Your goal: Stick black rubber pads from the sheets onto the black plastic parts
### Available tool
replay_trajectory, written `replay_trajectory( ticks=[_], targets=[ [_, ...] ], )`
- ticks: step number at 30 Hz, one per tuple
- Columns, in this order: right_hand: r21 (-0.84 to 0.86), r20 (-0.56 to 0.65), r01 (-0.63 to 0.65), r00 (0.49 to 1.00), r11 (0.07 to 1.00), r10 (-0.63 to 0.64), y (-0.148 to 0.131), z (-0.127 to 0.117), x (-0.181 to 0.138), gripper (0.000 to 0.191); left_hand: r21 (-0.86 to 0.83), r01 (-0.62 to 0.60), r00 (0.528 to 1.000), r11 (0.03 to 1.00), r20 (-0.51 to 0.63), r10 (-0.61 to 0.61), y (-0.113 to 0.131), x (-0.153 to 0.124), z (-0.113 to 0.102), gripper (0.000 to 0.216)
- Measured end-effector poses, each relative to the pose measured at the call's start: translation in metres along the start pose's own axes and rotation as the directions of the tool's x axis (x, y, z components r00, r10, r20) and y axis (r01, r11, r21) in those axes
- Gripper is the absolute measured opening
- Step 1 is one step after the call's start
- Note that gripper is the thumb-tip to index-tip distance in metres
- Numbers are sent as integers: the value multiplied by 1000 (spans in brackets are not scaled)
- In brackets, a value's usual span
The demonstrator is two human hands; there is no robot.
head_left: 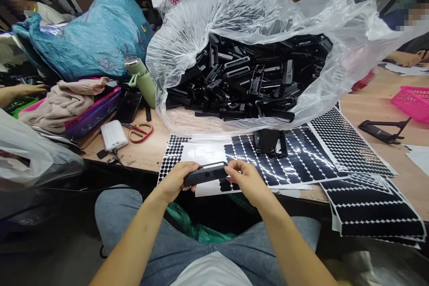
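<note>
Over the table's front edge, my left hand (174, 181) is closed around the left end of a long black plastic stand part (206, 174) with a ribbed side and an open frame along its top. My right hand (246, 178) is at the other end, thumb and fingertips pinched together at its corner; any small piece between them is hidden. Beneath lies a white sheet of black rounded stickers (301, 156), partly peeled. Another black part (271, 143) rests on that sheet. Behind it, a clear plastic bag (187, 22) lies open, full of similar black parts (248, 76).
Left are red-handled scissors (140, 133), a white power bank (114, 135), a green bottle (142, 80) and a basket with cloth (67, 103). More sticker sheets (375, 210) overhang the right edge, near a black stand (384, 130) and pink basket (412, 100). Other people's hands show at both sides.
</note>
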State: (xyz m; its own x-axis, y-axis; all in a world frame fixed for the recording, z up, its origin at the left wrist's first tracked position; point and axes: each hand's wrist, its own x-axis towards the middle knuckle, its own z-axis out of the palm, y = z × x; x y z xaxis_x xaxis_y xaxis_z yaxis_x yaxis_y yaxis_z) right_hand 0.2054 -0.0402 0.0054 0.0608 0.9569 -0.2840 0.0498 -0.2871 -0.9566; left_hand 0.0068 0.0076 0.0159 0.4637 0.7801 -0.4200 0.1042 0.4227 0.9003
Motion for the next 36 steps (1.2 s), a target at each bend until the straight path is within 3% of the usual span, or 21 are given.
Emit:
replay_trajectory(
  ticks=[7, 18, 22, 25, 28, 30, 32, 33, 34, 36],
  targets=[
    [-49, -52, 4, 999, 999, -7, 2, 3, -5, 26, -29, 7, 1000, 1000, 4, -6, -1, -2, 4, 24],
    [-240, -129, 116, 980, 964, -150, -1, 11, -17, 22, -27, 11, 1000, 1000, 6, -11, -4, -5, 7, 23],
    [-229, -265, 133, 945, 964, -193, 6, 17, -18, 19, -26, 19, 1000, 999, -6, -19, -6, -9, 8, 23],
    [-103, -328, 115, 934, 988, -143, 19, 14, -16, 33, 92, 49, 998, 995, 27, -52, -9, -24, 6, 28],
    [-82, -335, 117, 932, 990, -138, 29, 3, -12, 34, 346, 10, 994, 938, 96, -46, -6, -30, 0, 30],
    [-106, -343, 108, 929, 988, -139, 30, -3, -9, 32, 508, -105, 994, 855, 62, 86, 6, -12, -6, 35],
    [-129, -327, 93, 936, 987, -131, 27, -6, -7, 31, 622, -168, 958, 765, -80, 275, 28, 27, -11, 42],
    [-138, -310, 89, 942, 986, -129, 25, -6, -6, 30, 653, -169, 912, 739, -180, 368, 42, 53, -12, 44],
    [-146, -291, 88, 948, 985, -127, 22, -4, -5, 29, 670, -151, 836, 727, -307, 456, 58, 80, -12, 47],
    [-156, -253, 87, 959, 984, -125, 18, 1, -3, 28, 694, -153, 747, 704, -385, 542, 89, 135, -8, 58]
  ],
)
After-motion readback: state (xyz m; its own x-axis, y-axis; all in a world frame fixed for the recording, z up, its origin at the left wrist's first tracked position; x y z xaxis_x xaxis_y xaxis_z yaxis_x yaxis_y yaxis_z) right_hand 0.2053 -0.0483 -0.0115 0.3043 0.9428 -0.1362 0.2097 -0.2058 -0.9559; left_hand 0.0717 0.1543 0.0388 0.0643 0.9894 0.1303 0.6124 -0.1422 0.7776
